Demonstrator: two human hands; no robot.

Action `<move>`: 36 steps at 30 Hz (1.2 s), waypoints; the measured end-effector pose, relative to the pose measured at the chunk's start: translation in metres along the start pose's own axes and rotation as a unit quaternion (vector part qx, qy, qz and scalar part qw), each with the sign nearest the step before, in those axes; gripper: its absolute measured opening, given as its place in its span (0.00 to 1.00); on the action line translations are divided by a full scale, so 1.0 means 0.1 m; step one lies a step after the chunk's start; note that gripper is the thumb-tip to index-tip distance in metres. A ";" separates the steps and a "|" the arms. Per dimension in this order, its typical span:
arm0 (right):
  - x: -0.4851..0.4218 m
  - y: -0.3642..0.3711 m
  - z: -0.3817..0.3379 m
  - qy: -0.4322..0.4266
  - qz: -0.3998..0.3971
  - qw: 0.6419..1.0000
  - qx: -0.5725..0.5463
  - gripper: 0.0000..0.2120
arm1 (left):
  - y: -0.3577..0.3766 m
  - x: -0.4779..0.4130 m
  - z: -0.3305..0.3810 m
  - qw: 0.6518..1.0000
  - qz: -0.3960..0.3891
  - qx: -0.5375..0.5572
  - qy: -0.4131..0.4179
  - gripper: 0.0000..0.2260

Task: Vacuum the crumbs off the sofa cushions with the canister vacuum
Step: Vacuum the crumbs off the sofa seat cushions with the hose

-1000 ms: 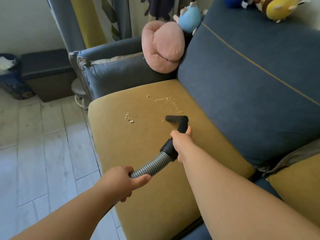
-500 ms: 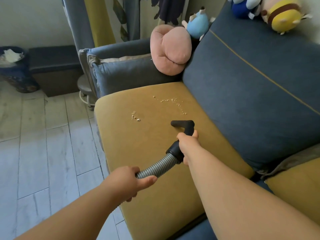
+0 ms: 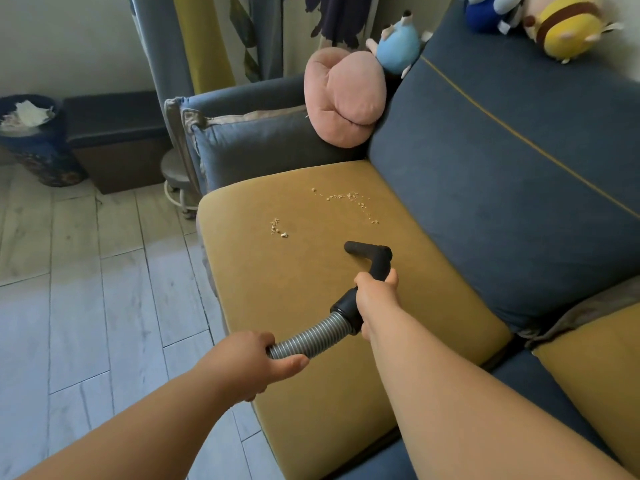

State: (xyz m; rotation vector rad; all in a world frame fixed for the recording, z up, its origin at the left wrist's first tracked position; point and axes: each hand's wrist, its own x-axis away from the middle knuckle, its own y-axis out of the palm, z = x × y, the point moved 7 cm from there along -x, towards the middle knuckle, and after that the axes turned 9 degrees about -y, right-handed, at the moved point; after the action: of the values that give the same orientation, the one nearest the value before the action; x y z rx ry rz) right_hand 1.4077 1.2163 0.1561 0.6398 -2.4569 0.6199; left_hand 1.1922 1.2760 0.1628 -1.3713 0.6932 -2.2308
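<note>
A mustard-yellow seat cushion [image 3: 311, 341] fills the middle of the head view. A small clump of crumbs [image 3: 277, 228] lies left of centre on it, and a scattered trail of crumbs [image 3: 349, 199] lies farther back. The black vacuum nozzle [image 3: 369, 251] rests on the cushion, its tip pointing left, short of both crumb patches. My right hand [image 3: 375, 299] grips the black handle just behind the nozzle. My left hand [image 3: 252, 362] is closed around the ribbed grey hose [image 3: 311, 336] near the cushion's front edge. The canister is out of view.
A blue sofa backrest [image 3: 502, 188] rises on the right, with a blue armrest pillow [image 3: 256, 150] and a pink plush cushion [image 3: 346, 95] at the back. Plush toys [image 3: 561, 26] sit on top. A second yellow cushion [image 3: 595, 382] lies at right. Pale wood floor [image 3: 86, 289], a bin [image 3: 31, 136] and a low bench [image 3: 117, 136] are at left.
The view has shifted slightly, so the sofa sits a little farther right and lower in frame. The nozzle and both hands hold much the same pose; the crumbs have not moved.
</note>
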 end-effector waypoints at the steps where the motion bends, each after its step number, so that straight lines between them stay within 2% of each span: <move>1: 0.02 -0.05 0.03 0.001 0.004 1.000 0.000 0.36 | 0.03 0.02 0.02 1.000 -0.005 -0.008 0.006 0.21; 7: 0.13 0.02 0.10 0.010 -0.024 1.000 0.006 0.36 | 0.09 0.15 -0.08 1.000 -0.006 -0.010 0.004 0.21; 15: 0.50 0.68 0.20 -0.013 -0.130 0.991 0.017 0.35 | 0.06 0.46 -0.70 0.996 0.046 0.051 -0.057 0.20; 19: 0.58 0.57 0.35 -0.029 -0.121 0.992 0.016 0.35 | 0.23 0.64 -0.72 0.996 0.055 0.044 -0.063 0.19; 27: 0.81 -0.21 0.77 -0.025 -0.075 0.996 0.035 0.35 | 0.82 1.06 -0.49 0.997 0.069 -0.024 -0.037 0.23; 36: 1.36 -0.37 1.31 0.017 -0.071 0.997 0.004 0.36 | 1.01 1.50 -0.84 0.987 0.100 -0.124 -0.013 0.24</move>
State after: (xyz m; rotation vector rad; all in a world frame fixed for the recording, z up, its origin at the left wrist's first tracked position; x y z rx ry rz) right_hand 1.2775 1.0747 0.1461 0.7931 -2.3542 0.5791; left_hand 1.0636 1.1238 0.1719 -1.3731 1.0790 -2.0182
